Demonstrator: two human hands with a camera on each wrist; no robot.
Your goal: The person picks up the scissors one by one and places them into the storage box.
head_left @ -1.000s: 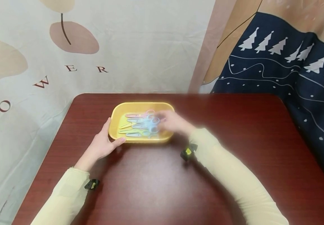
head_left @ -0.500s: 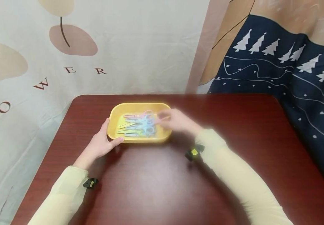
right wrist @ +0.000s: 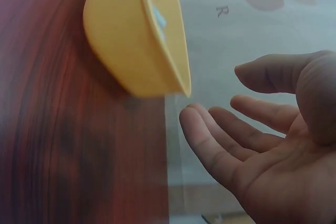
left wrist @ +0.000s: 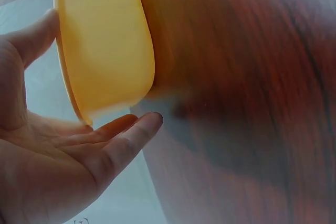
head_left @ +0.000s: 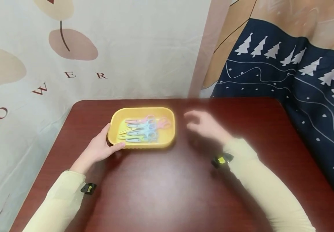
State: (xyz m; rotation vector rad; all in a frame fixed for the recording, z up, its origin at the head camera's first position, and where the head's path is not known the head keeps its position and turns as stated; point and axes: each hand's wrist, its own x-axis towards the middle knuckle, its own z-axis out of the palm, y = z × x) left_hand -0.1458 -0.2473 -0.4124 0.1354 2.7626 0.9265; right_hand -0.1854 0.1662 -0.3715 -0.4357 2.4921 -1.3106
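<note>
A shallow yellow tray [head_left: 147, 145] stands on the table with several pairs of scissors in it. Pink [head_left: 164, 122], blue [head_left: 136, 132] and yellow-green scissors [head_left: 139, 138] lie close together, most with blades to the left. At the tray's left end my left hand [head_left: 98, 146] holds it, thumb at the near rim and fingers round the end. In the left wrist view the thumb touches the tray wall [left wrist: 107, 40]. My right hand [head_left: 205, 125] hovers right of the tray, apart from it. Its fingers are loosely bent with nothing between them, as the right wrist view confirms.
The dark red-brown tabletop [head_left: 155, 193] extends in front of the tray and to its right. Behind it hangs a pale printed cloth [head_left: 143, 58]. A navy cloth with white trees [head_left: 259, 74] hangs at the right.
My right hand has let go of the pink scissors inside the tray and moved out to the right. The left hand stays at the tray's left end.
</note>
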